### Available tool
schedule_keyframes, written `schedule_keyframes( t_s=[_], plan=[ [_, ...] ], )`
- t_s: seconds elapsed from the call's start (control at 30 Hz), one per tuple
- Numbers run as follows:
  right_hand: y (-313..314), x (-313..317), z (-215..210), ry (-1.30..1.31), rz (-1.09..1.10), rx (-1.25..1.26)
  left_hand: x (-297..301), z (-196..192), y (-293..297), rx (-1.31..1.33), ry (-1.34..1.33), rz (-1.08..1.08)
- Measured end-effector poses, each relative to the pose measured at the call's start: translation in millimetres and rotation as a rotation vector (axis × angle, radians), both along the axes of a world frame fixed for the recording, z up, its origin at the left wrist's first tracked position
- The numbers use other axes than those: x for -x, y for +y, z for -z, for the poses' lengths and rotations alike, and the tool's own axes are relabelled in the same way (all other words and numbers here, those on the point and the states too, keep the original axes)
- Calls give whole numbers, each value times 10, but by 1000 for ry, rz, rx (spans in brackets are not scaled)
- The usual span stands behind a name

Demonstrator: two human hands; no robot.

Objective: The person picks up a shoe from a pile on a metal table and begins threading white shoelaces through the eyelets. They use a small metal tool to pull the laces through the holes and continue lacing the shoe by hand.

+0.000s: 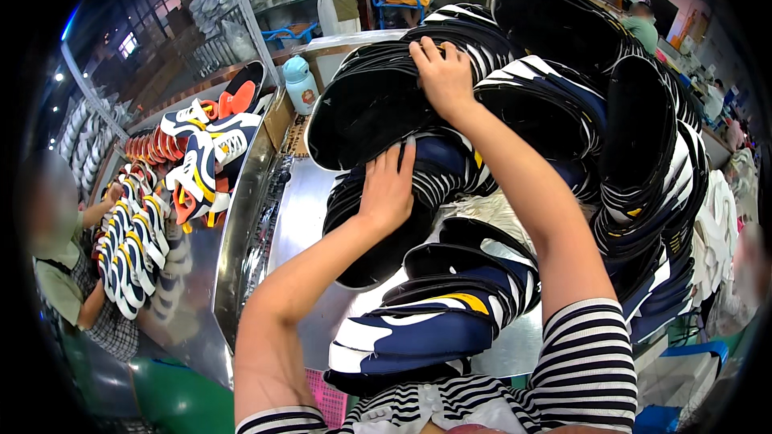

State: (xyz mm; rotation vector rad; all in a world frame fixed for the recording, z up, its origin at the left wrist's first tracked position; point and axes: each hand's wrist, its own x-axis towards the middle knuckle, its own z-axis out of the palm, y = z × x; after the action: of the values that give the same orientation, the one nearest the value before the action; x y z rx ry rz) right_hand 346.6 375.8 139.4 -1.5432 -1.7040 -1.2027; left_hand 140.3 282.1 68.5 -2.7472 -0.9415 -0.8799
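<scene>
A thick stack of shoe uppers [362,116] leans on the pile before me, its black inner side facing up. My right hand [444,80] grips this stack at its upper right edge, with fingers bent and a little apart; the thumb is hidden. Lower down, my left hand [388,189] lies against the bottom edge with fingers stretched out. Under it curves another stack of navy and white uppers [450,165]. Nearer to me rests a navy, white and yellow stack [426,329].
More stacked uppers [639,120] rise on the right. A blue bottle [300,84] stands behind the metal table [301,217]. Across a metal-edged divider, finished sneakers [197,165] lie on the left, where a co-worker's hand [112,193] is near striped pieces. Other people sit or stand farther back.
</scene>
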Motion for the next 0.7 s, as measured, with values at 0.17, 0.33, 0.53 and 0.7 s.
schedule_keyframes(
  t_s=[0.17, 0.33, 0.53, 0.7],
  plan=[
    [6, -208, -102, -35, -157, 71, 428, -765, -509, -115, -93, 274],
    [-23, -391, -283, -49, -295, 173, 571, -1059, 238, 91, -380, -156],
    [86, 37, 141, -131, -60, -171, 510, -48, 859, 19, -405, -88],
    [-92, -116, -51, 31, -172, 188, 934, -334, 948, 266, -286, 108]
  ],
)
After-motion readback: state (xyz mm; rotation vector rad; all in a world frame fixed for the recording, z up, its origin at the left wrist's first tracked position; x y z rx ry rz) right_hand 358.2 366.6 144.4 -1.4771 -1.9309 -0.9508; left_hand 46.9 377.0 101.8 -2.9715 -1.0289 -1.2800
